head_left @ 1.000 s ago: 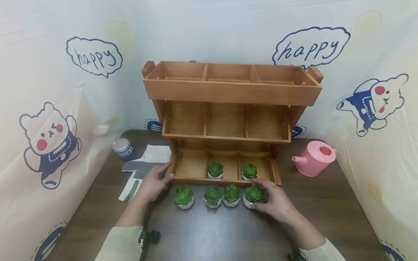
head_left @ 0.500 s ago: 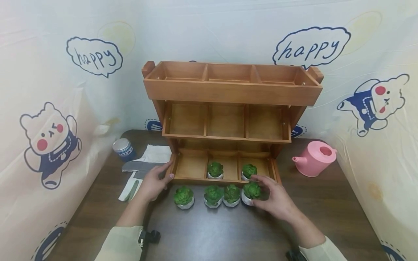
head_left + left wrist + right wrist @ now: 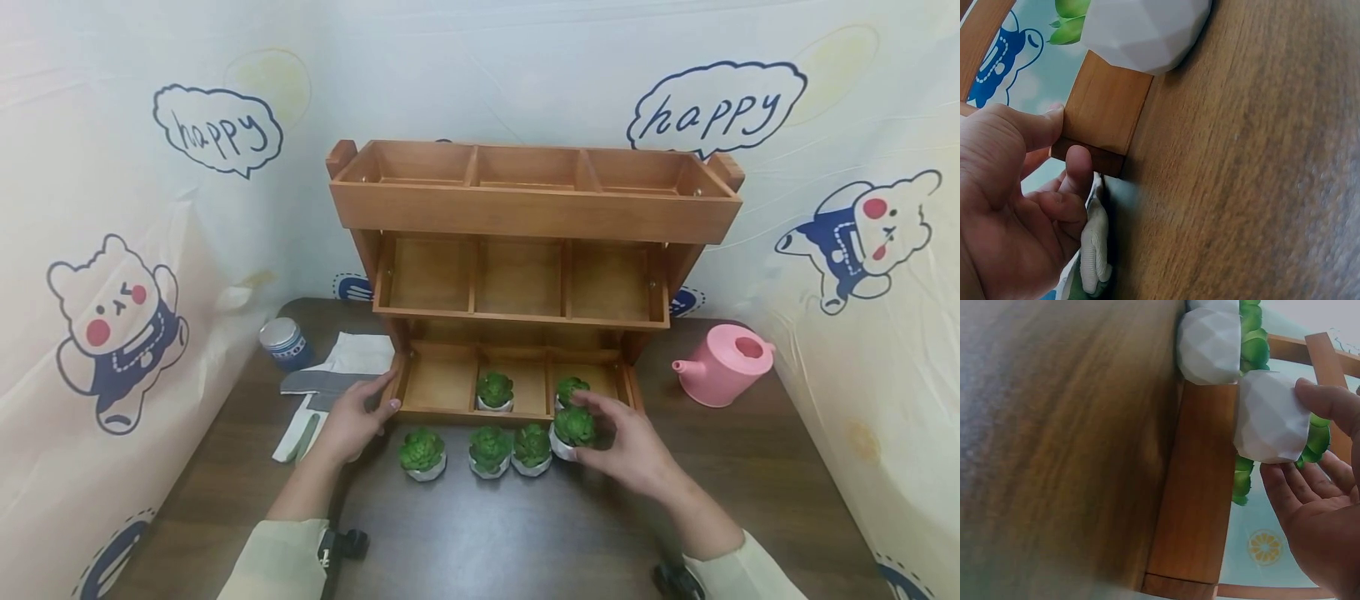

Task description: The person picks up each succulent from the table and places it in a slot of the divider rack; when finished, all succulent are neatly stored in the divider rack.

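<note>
My right hand [image 3: 637, 446] holds a small potted succulent [image 3: 574, 426] with a white faceted pot, thumb on one side and fingers on the other. In the right wrist view its pot [image 3: 1272, 419] is raised to the upper edge of the shelf's front board [image 3: 1197, 487]. Behind it, one succulent [image 3: 567, 388] is in the right compartment of the bottom tier, partly hidden. Another succulent [image 3: 494, 389] occupies the middle compartment. My left hand [image 3: 354, 425] grips the left end of the three-tier wooden planter shelf [image 3: 532, 212], thumb against its front corner [image 3: 1107, 106].
Three succulents, one left [image 3: 422, 451] and two close together [image 3: 490, 451], stand before the shelf. A pink watering can [image 3: 723, 367] is at right. Gloves [image 3: 337, 379] and a blue-and-white can [image 3: 285, 343] lie left. The upper tiers hold no plants.
My right hand has lifted the succulent off the table and moved it up and slightly left, toward the bottom tier's front board. My left hand has stayed on the shelf.
</note>
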